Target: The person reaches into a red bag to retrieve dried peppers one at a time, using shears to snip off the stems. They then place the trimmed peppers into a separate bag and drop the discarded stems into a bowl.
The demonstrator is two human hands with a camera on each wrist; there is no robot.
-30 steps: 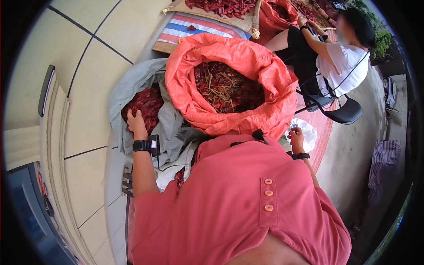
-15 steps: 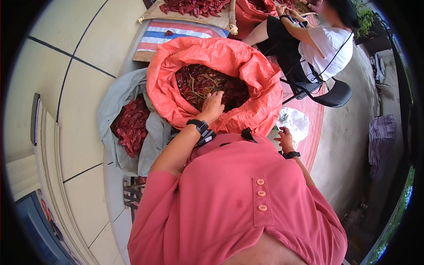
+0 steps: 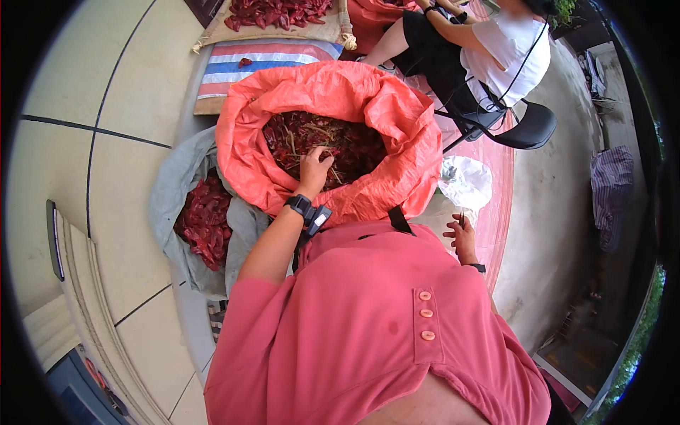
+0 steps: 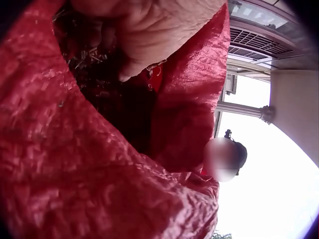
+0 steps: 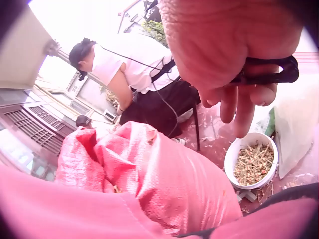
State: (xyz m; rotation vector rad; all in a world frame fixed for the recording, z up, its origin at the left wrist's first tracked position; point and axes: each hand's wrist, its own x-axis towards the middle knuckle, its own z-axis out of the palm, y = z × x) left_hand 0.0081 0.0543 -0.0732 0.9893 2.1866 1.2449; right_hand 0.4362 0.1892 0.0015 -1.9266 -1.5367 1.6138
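left hand [image 3: 314, 168] sunk into the dried chillies [image 3: 333, 145] inside the orange sack [image 3: 368, 95], fingers curled on a bunch | right hand [image 3: 462, 237] held off to the sack's right, clamped on black scissors [image 5: 269, 74] | grey sack [image 3: 173, 191] of red chillies parked left of the orange one | white bowl [image 5: 254, 162] of stems seen right of it

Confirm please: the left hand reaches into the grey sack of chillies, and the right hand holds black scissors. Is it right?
Not quite. The left hand reaches into the orange sack, not the grey sack beside it; the head view shows this. The right hand does hold black scissors.
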